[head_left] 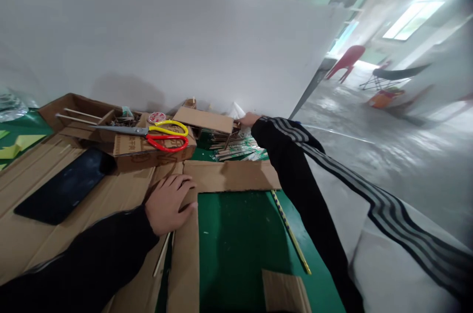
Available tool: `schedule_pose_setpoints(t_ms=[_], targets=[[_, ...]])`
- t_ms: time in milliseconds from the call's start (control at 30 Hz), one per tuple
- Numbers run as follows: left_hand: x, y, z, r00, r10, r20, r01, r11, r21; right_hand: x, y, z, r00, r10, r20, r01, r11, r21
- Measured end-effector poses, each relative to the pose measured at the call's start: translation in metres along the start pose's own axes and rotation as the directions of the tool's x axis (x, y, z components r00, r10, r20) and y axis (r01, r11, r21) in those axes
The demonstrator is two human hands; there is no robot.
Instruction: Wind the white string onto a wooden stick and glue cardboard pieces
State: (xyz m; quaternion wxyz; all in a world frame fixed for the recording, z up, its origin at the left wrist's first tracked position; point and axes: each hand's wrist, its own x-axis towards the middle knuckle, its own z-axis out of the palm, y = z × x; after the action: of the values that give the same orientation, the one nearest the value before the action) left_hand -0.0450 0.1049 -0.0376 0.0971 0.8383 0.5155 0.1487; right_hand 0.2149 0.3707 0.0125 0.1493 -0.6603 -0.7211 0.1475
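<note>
My left hand [172, 203] lies with fingers spread on an upright strip of brown cardboard [185, 263], near the corner where it meets a crosswise cardboard strip [232, 176]. At the back of the table, my right hand [249, 120] reaches in with fingers curled down, beside a white crumpled piece [235, 110]; what its fingers hold is hidden. Below that hand are bundles of thin wooden sticks [231, 148] in clear plastic. Scissors [158, 134] with yellow and red handles rest on a small cardboard box [155, 154], left of the right hand.
A black phone [66, 186] lies on cardboard at left, with yellow paper [27, 142] beyond. On the green table [232, 244] lie a yellow patterned stick [291, 234] and a cardboard piece [284, 293]. A white partition [177, 42] stands behind; a red chair [347, 61] is farther off.
</note>
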Motion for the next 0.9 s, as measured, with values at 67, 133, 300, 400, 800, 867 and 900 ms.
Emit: schedule_pose_setpoints(t_ms=[67, 133, 300, 400, 800, 867, 900], targets=[[0.000, 0.000, 0.002, 1.000, -0.007, 0.003, 0.007, 1.000, 0.004, 0.000, 0.002, -0.002, 0.999, 0.039, 0.028, -0.038, 0.999, -0.014], [0.000, 0.001, 0.004, 1.000, -0.009, 0.003, 0.009, 1.000, 0.007, -0.001, 0.004, -0.006, 0.997, 0.075, 0.036, -0.074, 0.997, -0.031], [-0.002, 0.003, 0.004, 1.000, -0.006, -0.012, 0.006, 1.000, 0.022, -0.014, 0.003, -0.024, 0.996, 0.086, -0.030, -0.088, 0.995, -0.053], [-0.002, 0.002, 0.003, 1.000, -0.004, -0.031, 0.005, 1.000, 0.030, -0.037, -0.012, -0.032, 0.991, -0.027, -0.132, 0.020, 0.998, -0.059], [0.001, -0.010, -0.012, 0.984, -0.011, -0.179, 0.031, 0.993, 0.110, -0.112, -0.144, 0.026, 0.583, -0.811, 0.052, 0.812, 0.583, -0.004], [-0.002, -0.026, -0.028, 0.965, -0.048, -0.257, 0.088, 0.985, 0.146, -0.109, -0.153, 0.037, 0.598, -0.797, 0.083, 0.801, 0.599, -0.011], [-0.005, -0.037, -0.036, 0.939, -0.077, -0.335, 0.140, 0.976, 0.168, -0.107, -0.155, 0.041, 0.598, -0.795, 0.099, 0.799, 0.601, 0.001]])
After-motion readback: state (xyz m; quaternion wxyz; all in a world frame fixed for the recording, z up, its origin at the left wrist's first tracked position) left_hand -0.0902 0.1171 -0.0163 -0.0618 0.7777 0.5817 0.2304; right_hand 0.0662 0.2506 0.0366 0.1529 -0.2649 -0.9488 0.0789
